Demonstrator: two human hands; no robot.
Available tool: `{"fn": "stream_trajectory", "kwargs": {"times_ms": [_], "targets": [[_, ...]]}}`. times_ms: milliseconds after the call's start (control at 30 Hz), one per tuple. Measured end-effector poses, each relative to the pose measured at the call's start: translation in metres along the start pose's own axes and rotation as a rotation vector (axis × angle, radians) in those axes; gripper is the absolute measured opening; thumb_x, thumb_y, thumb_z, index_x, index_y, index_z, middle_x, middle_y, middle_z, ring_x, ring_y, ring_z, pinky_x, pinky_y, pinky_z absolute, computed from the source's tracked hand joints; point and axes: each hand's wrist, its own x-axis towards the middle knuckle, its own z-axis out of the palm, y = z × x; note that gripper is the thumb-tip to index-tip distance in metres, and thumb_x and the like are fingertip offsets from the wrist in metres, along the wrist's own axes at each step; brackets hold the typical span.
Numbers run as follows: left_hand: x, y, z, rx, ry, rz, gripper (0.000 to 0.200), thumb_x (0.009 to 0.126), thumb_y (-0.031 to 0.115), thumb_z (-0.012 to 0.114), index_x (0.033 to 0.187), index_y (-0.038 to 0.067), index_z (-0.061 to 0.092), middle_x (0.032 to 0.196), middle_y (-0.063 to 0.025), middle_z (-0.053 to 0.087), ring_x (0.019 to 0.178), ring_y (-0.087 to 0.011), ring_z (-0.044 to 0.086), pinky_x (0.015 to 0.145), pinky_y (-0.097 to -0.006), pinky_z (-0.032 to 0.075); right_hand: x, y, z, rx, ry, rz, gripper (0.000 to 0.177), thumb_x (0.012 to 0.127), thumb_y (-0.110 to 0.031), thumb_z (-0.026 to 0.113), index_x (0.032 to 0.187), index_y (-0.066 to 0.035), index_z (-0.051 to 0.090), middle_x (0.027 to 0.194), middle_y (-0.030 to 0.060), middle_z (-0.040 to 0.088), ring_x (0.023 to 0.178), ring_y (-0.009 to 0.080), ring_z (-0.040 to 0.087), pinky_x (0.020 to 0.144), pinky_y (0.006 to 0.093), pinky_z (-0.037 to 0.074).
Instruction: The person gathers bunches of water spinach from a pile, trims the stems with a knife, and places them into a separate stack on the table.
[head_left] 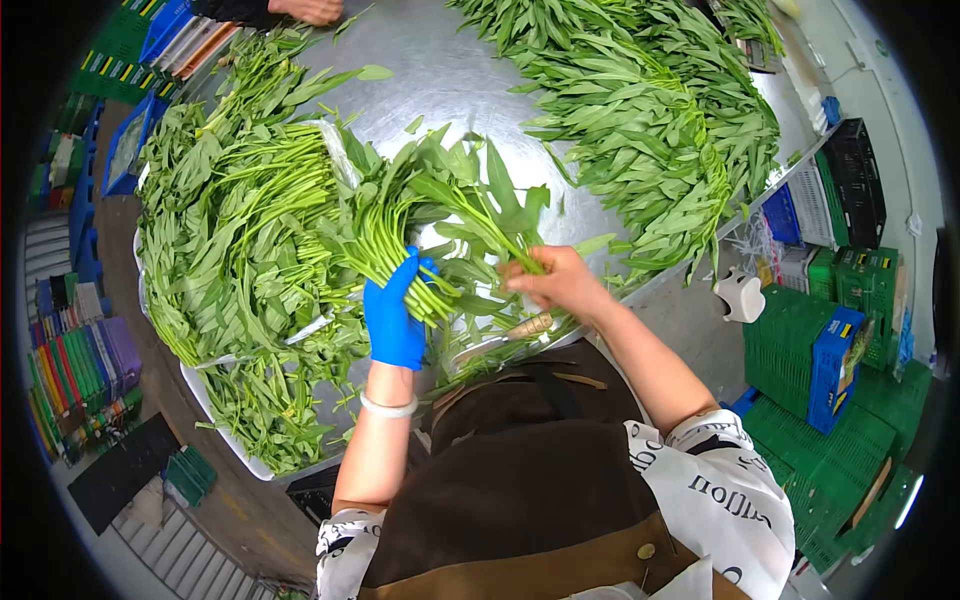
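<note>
My left hand [397,312], in a blue glove, grips a bunch of leafy green stalks [395,225] by their stems, just above the steel table [440,80]. My bare right hand [556,281] pinches the stem of a single leafy stalk [487,212] beside that bunch. A big heap of the same greens [235,230] lies to the left of my hands.
Another long pile of greens [640,110] covers the table's right side. A second person's hand [310,10] shows at the top edge. Green and blue crates [830,350] stand on the floor at right, more stacked crates [80,375] at left. A white tape dispenser [740,296] hangs off the table edge.
</note>
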Motion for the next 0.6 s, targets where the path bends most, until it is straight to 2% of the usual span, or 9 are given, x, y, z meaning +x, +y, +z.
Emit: {"fn": "stream_trajectory", "kwargs": {"times_ms": [33,67,200,300,400,433,467,567,600], "targets": [[0.0,0.002,-0.001,0.007,-0.002,-0.019,0.033,0.085,0.002,0.064,0.116,0.002,0.054,0.098,-0.0098,0.065,0.081,-0.0199,0.064,0.071,-0.0315,0.054,0.007,0.006,-0.009,-0.118,0.032,0.067,0.018,0.085,-0.021,0.071,0.086,-0.004,0.066,0.062,0.0002,0.055,0.055,0.0047,0.049,0.051,0.0216,0.037],[-0.001,0.004,-0.001,0.014,-0.006,-0.036,0.033,0.085,0.002,0.064,0.116,0.002,0.054,0.099,-0.0095,0.065,0.081,-0.0196,0.064,0.07,-0.0314,0.054,0.018,0.03,-0.021,-0.523,0.175,-0.219,0.022,0.091,-0.025,0.064,0.086,-0.003,0.067,0.06,0.0002,0.055,0.053,0.0044,0.048,0.048,0.0216,0.037],[-0.008,0.001,0.003,0.039,0.019,0.033,0.03,0.085,0.002,0.064,0.114,0.0,0.058,0.095,-0.0089,0.065,0.077,-0.0173,0.062,0.068,-0.029,0.052,0.006,0.007,-0.021,-0.094,0.253,-0.095,0.026,0.094,-0.026,0.058,0.085,-0.003,0.065,0.061,0.0018,0.058,0.055,0.0092,0.05,0.051,0.0271,0.04],[-0.011,-0.012,0.008,0.06,0.017,0.046,0.028,0.085,0.002,0.065,0.112,0.0,0.059,0.093,-0.0079,0.065,0.076,-0.016,0.061,0.068,-0.0271,0.05,-0.005,-0.017,-0.004,-0.04,0.392,-0.253,0.027,0.095,-0.028,0.057,0.087,-0.003,0.063,0.06,0.0025,0.057,0.052,0.0111,0.048,0.05,0.0287,0.04],[-0.021,-0.029,0.019,0.081,-0.044,0.023,0.027,0.085,0.004,0.067,0.11,0.001,0.058,0.093,-0.0072,0.065,0.078,-0.0155,0.061,0.07,-0.027,0.05,0.0,-0.005,0.015,-0.784,0.413,-0.456,0.018,0.091,-0.021,0.06,0.088,-0.003,0.058,0.068,0.0081,0.061,0.054,0.0257,0.058,0.051,0.0372,0.045],[-0.022,-0.033,0.02,0.097,-0.054,-0.046,0.036,0.081,0.002,0.07,0.114,0.002,0.057,0.103,-0.0065,0.065,0.087,-0.0157,0.062,0.078,-0.029,0.05,0.0,-0.003,0.024,-1.015,0.399,-0.484,0.016,0.089,-0.019,0.061,0.089,-0.004,0.058,0.071,0.0097,0.063,0.057,0.0306,0.059,0.053,0.0396,0.047],[-0.025,-0.036,0.024,0.094,-0.065,-0.05,0.037,0.081,0.002,0.07,0.115,0.002,0.057,0.104,-0.0065,0.065,0.089,-0.0161,0.062,0.08,-0.0294,0.05,0.0,0.003,0.032,-0.977,0.294,-0.514,0.017,0.082,-0.013,0.064,0.092,-0.003,0.054,0.076,0.0173,0.061,0.067,0.0409,0.06,0.06,0.0458,0.049],[-0.024,-0.042,0.026,0.086,-0.064,-0.06,0.037,0.08,0.0,0.069,0.115,0.002,0.057,0.104,-0.0075,0.065,0.091,-0.0184,0.063,0.082,-0.031,0.051,-0.001,0.015,0.051,-1.019,0.196,-0.517,0.027,0.079,-0.011,0.064,0.101,-0.003,0.051,0.083,0.0185,0.061,0.073,0.0388,0.061,0.064,0.0458,0.049],[-0.023,-0.04,0.02,0.087,-0.061,-0.093,0.037,0.08,0.0,0.069,0.115,0.002,0.057,0.103,-0.0078,0.065,0.091,-0.0187,0.064,0.082,-0.0314,0.051,-0.002,0.016,0.048,-0.922,0.177,-0.625,0.035,0.078,-0.01,0.066,0.107,-0.003,0.049,0.089,0.0165,0.06,0.074,0.0324,0.061,0.065,0.0406,0.049]]}}
